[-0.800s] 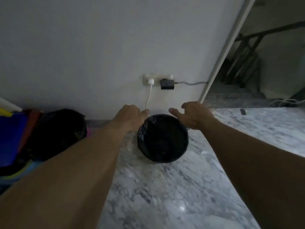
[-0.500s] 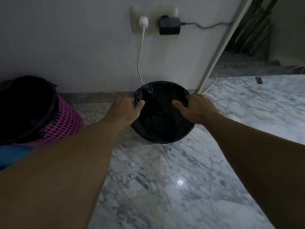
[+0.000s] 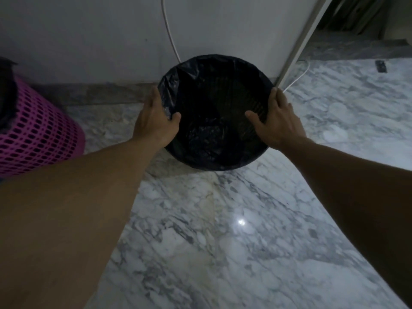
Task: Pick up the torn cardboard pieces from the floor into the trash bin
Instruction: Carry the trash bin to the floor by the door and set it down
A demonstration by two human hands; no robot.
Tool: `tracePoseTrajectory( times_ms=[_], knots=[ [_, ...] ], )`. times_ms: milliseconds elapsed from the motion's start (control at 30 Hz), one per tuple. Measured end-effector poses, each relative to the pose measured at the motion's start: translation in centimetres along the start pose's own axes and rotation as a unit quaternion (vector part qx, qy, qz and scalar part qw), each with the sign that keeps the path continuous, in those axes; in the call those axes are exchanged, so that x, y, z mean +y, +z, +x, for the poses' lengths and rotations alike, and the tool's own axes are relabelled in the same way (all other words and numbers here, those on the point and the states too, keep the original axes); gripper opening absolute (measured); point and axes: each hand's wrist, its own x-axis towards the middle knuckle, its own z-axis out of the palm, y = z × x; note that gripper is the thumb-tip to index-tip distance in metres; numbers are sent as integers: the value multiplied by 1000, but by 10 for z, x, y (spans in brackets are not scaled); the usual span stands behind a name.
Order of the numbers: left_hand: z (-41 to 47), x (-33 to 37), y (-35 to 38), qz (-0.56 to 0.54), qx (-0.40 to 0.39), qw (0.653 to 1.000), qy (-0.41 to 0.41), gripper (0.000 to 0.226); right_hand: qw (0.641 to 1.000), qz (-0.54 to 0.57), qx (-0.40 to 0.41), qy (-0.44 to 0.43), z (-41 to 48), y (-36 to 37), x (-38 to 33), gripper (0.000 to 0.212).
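A round trash bin (image 3: 215, 112) lined with a crinkled black plastic bag stands on the marble floor (image 3: 223, 241), held between the person's two hands. The left hand (image 3: 156, 118) grips the bin's left rim, thumb hooked over the edge onto the liner and fingers wrapped around the outside. The right hand (image 3: 275, 121) grips the right rim the same way, thumb pointing inward over the dark opening. Both hands are closed on the bin.

Inside, the bin is very dark. A ribbed or mesh wall shows faintly through the liner near the right hand, and folds of plastic gather at the bottom. Whether any cardboard already lies inside cannot be told.

No torn cardboard pieces appear anywhere on the visible floor, so the task seems to be at an early stage: the bin is being taken hold of, probably to carry it toward the pieces, and the gathering itself looks not yet begun.

Beyond the hands, the bin sits close to a pale wall (image 3: 89, 30). A white cable (image 3: 170, 36) hangs down the wall behind the bin. Past the right hand, a white door frame (image 3: 301, 45) slants upward. Well to the outside of the left hand stands a pink mesh basket (image 3: 40, 134).
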Motion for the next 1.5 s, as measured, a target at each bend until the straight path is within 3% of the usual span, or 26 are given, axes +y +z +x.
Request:
tracePoseTrajectory(
  times_ms=[267, 400, 667, 933, 1100, 1267, 1400, 1500],
  knots=[
    [3, -7, 20, -211, 52, 975, -53, 73, 969, 227, 48, 90, 3, 23, 6, 68],
    [5, -10, 21, -243, 60, 966, -58, 80, 939, 311, 48, 136, -1, 23, 6, 67],
    [-43, -18, -26, -263, 21, 963, -54, 84, 920, 361, 36, 151, -52, -13, -15, 67],
    [-146, 20, -160, -289, 53, 951, -92, 88, 929, 359, -12, 85, -111, -135, -82, 63],
    [-219, 38, -264, -331, 121, 928, -119, 75, 939, 343, -37, 10, -143, -230, -152, 61],
    [-288, 39, -378, -347, 143, 918, -130, 83, 932, 357, -44, -51, -181, -313, -231, 62],
    [-353, 51, -471, -381, 191, 894, -137, 82, 917, 384, -55, -96, -220, -374, -298, 64],
    [-405, 57, -527, -432, 245, 854, -154, 80, 902, 405, -67, -134, -247, -416, -347, 64]
  ],
)
